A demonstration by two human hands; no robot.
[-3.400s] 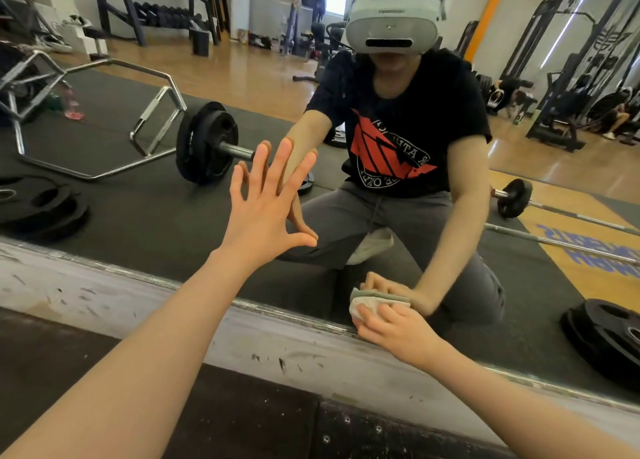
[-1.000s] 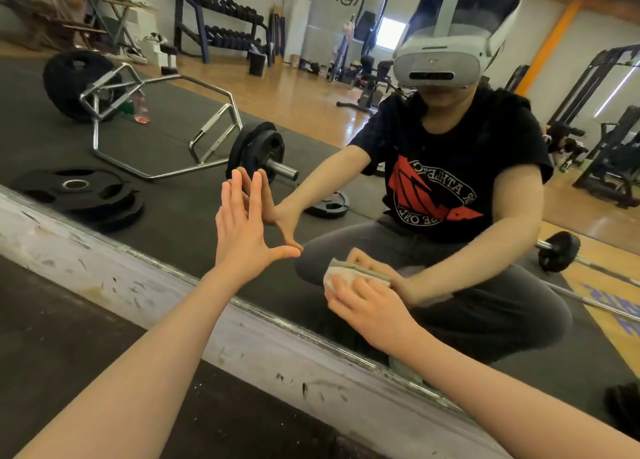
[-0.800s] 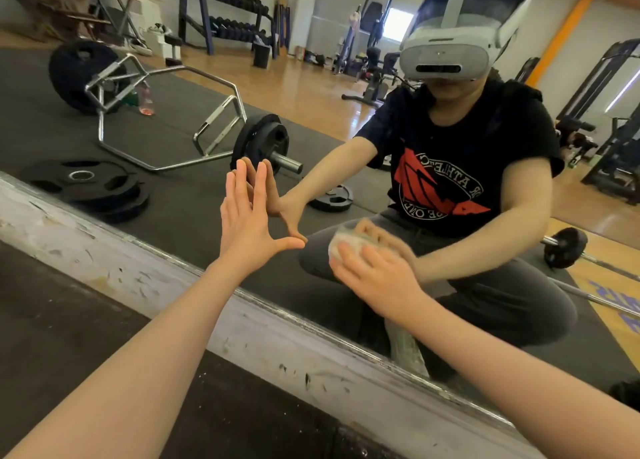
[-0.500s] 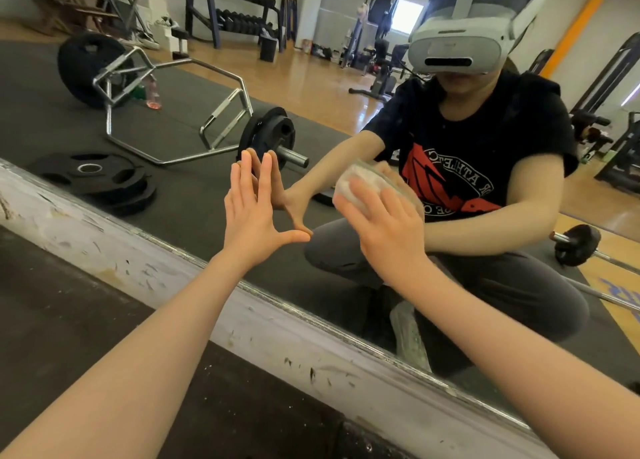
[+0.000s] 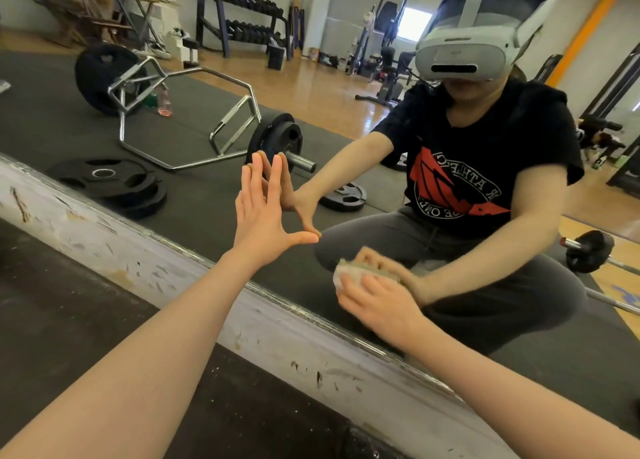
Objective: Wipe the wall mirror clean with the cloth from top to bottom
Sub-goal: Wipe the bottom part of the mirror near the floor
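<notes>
The wall mirror (image 5: 194, 119) fills the upper part of the view and reaches down to a scuffed white base strip (image 5: 114, 247). My left hand (image 5: 263, 216) presses flat against the glass, fingers straight and pointing up. My right hand (image 5: 381, 306) presses a folded pale cloth (image 5: 343, 275) against the glass low down, just above the mirror's bottom edge. Only the cloth's upper left part shows past my fingers. The mirror reflects me squatting, with both arms reaching forward.
Dark rubber floor (image 5: 69, 320) lies below the base strip. In the reflection are a hex bar with plates (image 5: 194, 126), loose weight plates (image 5: 107, 181), a barbell (image 5: 588, 251) at right, a dumbbell rack (image 5: 242, 26) and gym machines.
My right hand has swept the cloth up the glass to chest height and then back down to near the bottom edge. My left hand has stayed flat on the mirror.
</notes>
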